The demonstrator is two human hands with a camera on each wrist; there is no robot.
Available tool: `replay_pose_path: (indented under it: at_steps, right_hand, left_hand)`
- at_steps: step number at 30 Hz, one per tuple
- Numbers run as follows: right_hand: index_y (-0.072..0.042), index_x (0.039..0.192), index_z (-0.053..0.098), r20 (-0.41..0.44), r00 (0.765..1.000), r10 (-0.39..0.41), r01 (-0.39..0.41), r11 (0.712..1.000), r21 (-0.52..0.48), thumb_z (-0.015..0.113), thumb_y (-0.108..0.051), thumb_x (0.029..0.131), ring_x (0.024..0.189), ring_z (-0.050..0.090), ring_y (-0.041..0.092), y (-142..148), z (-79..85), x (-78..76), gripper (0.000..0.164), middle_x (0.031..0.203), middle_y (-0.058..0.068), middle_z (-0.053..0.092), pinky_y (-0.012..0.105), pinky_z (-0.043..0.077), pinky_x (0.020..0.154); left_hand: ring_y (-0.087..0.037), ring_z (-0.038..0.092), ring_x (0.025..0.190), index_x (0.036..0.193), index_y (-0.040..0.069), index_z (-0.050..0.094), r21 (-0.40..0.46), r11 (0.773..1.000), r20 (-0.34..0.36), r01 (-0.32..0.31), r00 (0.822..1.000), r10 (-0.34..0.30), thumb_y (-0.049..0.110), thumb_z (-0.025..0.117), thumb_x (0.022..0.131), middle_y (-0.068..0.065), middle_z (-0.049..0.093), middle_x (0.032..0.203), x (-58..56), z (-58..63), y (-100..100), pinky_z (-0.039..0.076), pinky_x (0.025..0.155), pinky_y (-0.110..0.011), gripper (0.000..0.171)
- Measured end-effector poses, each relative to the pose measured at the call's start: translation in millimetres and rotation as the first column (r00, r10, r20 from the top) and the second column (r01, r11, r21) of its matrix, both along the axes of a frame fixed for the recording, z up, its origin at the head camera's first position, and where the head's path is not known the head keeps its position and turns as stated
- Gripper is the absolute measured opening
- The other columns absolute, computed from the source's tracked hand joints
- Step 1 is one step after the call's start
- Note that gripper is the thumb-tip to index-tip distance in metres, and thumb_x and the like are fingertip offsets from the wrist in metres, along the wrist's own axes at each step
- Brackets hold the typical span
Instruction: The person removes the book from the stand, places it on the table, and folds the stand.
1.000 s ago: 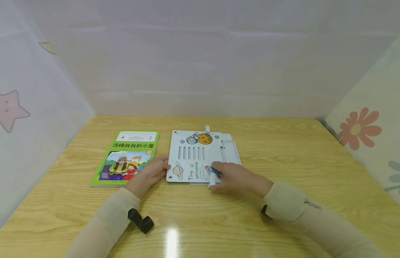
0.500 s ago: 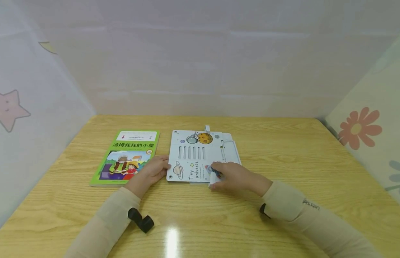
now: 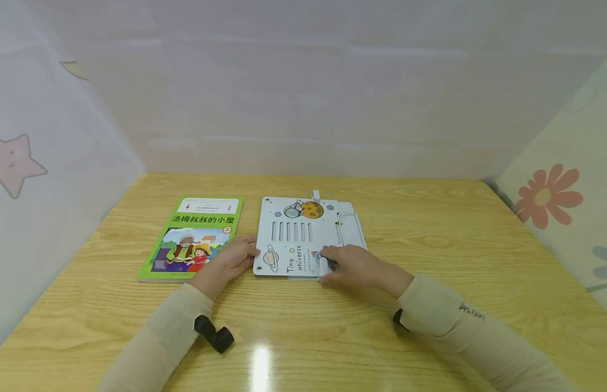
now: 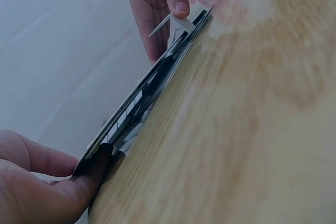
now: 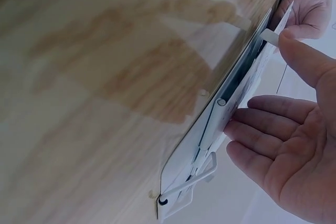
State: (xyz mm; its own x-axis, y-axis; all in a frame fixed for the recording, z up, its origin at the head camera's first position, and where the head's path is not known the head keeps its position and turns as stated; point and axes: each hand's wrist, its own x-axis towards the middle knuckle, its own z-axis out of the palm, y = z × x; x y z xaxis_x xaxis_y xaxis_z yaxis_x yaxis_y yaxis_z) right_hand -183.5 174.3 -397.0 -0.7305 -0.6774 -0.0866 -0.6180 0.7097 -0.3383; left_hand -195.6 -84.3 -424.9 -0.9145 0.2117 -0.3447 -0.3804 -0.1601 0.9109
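Observation:
A white folding book stand printed with planets and "Tiny universe" lies folded on the table in the head view. My left hand pinches its left edge, thumb and fingers on opposite faces, as the left wrist view shows. Over the near edge, my right hand presses its thumb on a small white page clip. Its other fingers stay fairly straight against the panel in the right wrist view. A second clip sticks up at the far edge. The stand's bent wire support shows in the right wrist view.
A green-bordered picture book lies flat left of the stand, with my left forearm beside its near corner. The wooden table extends to both sides. Pale printed cloth surrounds its back and sides.
The near clip has shifted slightly inward over the stand's edge under my right thumb. My left hand keeps its hold, and the stand and book have hardly moved.

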Motion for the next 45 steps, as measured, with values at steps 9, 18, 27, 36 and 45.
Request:
replay_pose_path:
  at_steps: [9,18,27,36,45]
  right_hand:
    - [-0.014,0.081,0.053,-0.039,0.999,0.036,-0.035,0.999,0.009,0.065,-0.039,0.073,0.051,0.034,0.006,-1,1.1,-6.5,0.029,0.056,-0.008,0.034,0.019,0.024,0.046]
    - [-0.006,0.105,0.061,-0.021,0.999,0.04,-0.04,0.998,0.04,0.065,-0.04,0.073,0.05,0.031,0.005,-3,4.1,-9.9,0.047,0.056,-0.009,0.037,0.019,0.022,0.045]
    - [-0.008,0.105,0.061,0.008,0.997,0.071,-0.072,0.995,0.066,0.065,-0.039,0.073,0.053,0.036,0.004,-3,7.3,-14.9,0.045,0.06,-0.009,0.042,0.019,0.028,0.047]
    - [0.0,0.117,0.052,0.116,0.993,0.007,-0.019,0.994,0.107,0.064,-0.033,0.076,0.109,0.045,0.023,7,24.9,-35.4,0.054,0.116,0.01,0.052,0.036,0.036,0.09]
    - [0.009,0.121,0.043,0.158,0.986,-0.052,0.033,0.992,0.122,0.058,-0.029,0.082,0.111,0.039,0.035,23,38.3,-83.1,0.057,0.122,0.022,0.043,0.043,0.033,0.091]
  left_hand:
    - [-0.033,0.031,0.118,0.129,-0.015,0.018,0.011,1.0,0.001,-0.007,1.0,0.007,-0.016,0.031,0.081,-0.027,0.026,0.132,0.0,0.2,-1,0.034,0.092,-0.036,0.05]
    - [-0.033,0.032,0.117,0.129,-0.015,0.019,0.017,1.0,-0.009,-0.008,1.0,0.008,-0.016,0.031,0.081,-0.027,0.027,0.131,0.1,0.0,-1,0.034,0.091,-0.036,0.05]
    - [-0.033,0.032,0.117,0.129,-0.015,0.018,0.012,1.0,0.005,-0.021,1.0,0.021,-0.016,0.032,0.081,-0.027,0.027,0.131,0.2,0.6,-1,0.034,0.091,-0.036,0.051]
    - [-0.034,0.032,0.117,0.128,-0.016,0.018,0.021,1.0,0.012,-0.012,1.0,0.012,-0.017,0.032,0.08,-0.028,0.028,0.131,1.5,2.3,2,0.034,0.092,-0.036,0.05]
    - [-0.033,0.033,0.116,0.129,-0.016,0.019,0.013,1.0,0.016,-0.014,1.0,0.014,-0.016,0.032,0.08,-0.027,0.028,0.131,1.3,3.1,0,0.034,0.091,-0.036,0.05]
